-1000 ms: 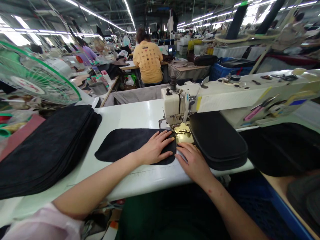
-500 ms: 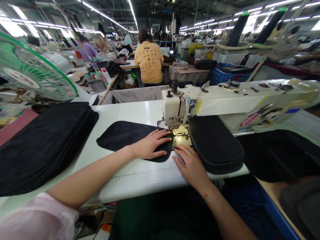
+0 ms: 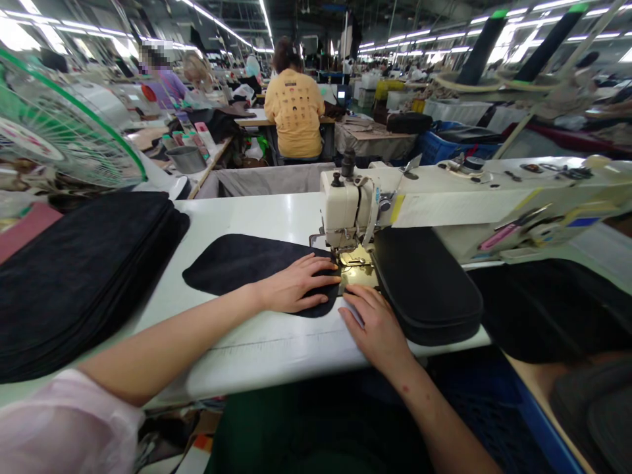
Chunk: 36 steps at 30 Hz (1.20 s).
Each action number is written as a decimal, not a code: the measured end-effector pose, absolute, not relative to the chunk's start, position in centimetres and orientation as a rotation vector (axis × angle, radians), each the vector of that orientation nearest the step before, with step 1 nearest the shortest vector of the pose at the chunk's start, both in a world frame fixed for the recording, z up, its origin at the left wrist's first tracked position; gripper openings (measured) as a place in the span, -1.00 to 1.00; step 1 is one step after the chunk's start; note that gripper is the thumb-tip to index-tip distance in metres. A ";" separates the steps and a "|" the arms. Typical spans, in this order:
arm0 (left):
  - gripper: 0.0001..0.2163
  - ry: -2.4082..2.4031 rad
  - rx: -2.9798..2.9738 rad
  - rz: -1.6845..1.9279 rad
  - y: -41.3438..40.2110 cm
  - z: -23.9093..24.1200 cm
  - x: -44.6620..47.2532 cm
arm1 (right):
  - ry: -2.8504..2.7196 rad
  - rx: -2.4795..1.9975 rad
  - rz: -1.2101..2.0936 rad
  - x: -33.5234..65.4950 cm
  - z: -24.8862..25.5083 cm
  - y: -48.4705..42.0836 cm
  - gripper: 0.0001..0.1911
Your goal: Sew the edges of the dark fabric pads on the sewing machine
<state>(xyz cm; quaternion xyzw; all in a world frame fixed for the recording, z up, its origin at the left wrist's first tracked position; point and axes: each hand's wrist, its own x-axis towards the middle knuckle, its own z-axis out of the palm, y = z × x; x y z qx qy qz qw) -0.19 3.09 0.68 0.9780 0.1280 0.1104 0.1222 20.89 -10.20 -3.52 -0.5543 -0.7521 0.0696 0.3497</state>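
A black rounded panel (image 3: 241, 263), of fabric or leather, lies flat on the white sewing table, its right edge at the needle area of the sewing machine (image 3: 345, 204). My left hand (image 3: 299, 284) rests on that panel, palm down with fingers stretched toward the presser foot. Just right of the panel, my right hand (image 3: 372, 319) lies with its fingers apart, fingertips at the near edge of the brass needle plate (image 3: 358, 268). Beside it, under the machine arm, sits a stack of black rounded panels (image 3: 429, 283).
A tall pile of black panels (image 3: 79, 276) covers the table's left end, near a green-rimmed fan (image 3: 64, 131). More black pieces (image 3: 553, 303) lie at the right, above a blue crate (image 3: 494, 408). Ahead, a person in a yellow shirt (image 3: 295, 112) sits facing away.
The panel under my left hand has shifted slightly left and turned a little, the hand staying on it. My right hand keeps almost the same place. The camera view has shifted slightly.
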 end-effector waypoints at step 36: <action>-0.66 0.440 2.835 0.467 5.0 0.4 0.8 | -1.882 -1.436 0.146 20.7 -3.6 -10.3 -0.76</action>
